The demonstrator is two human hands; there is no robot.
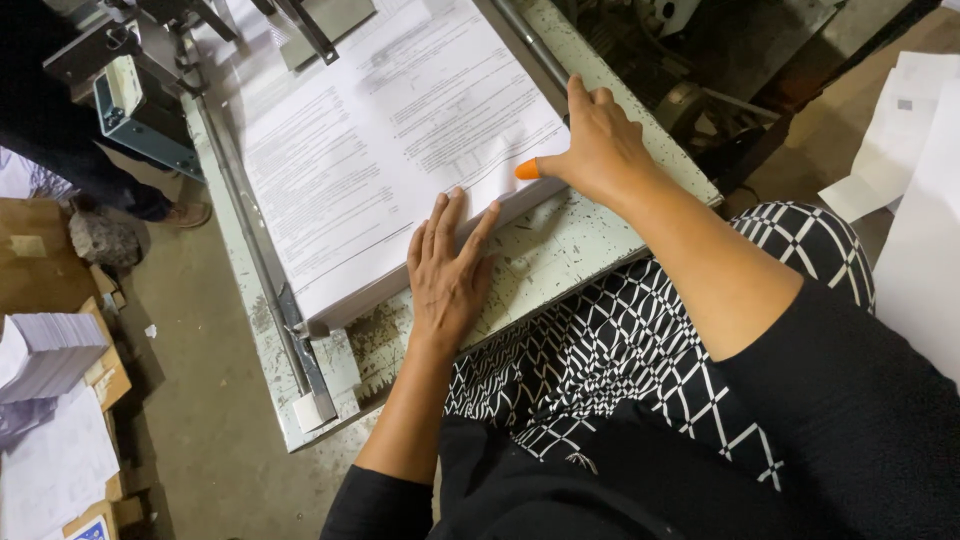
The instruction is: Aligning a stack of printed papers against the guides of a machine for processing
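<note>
A thick stack of large printed white sheets (390, 140) lies on a worn pale-green metal machine table (560, 250). My left hand (447, 270) rests flat with fingers spread on the stack's near edge, fingertips on the top sheet. My right hand (598, 145) presses against the stack's right corner; its thumb wears an orange rubber tip touching the paper, and its index finger points along the right edge. Neither hand grips anything.
Metal guide rails (250, 250) and machine parts (130, 80) border the table's left and far sides. Paper piles and cardboard (50, 370) sit on the floor at left. More white sheets (920, 150) lie at right. Another person's foot (185, 213) stands at upper left.
</note>
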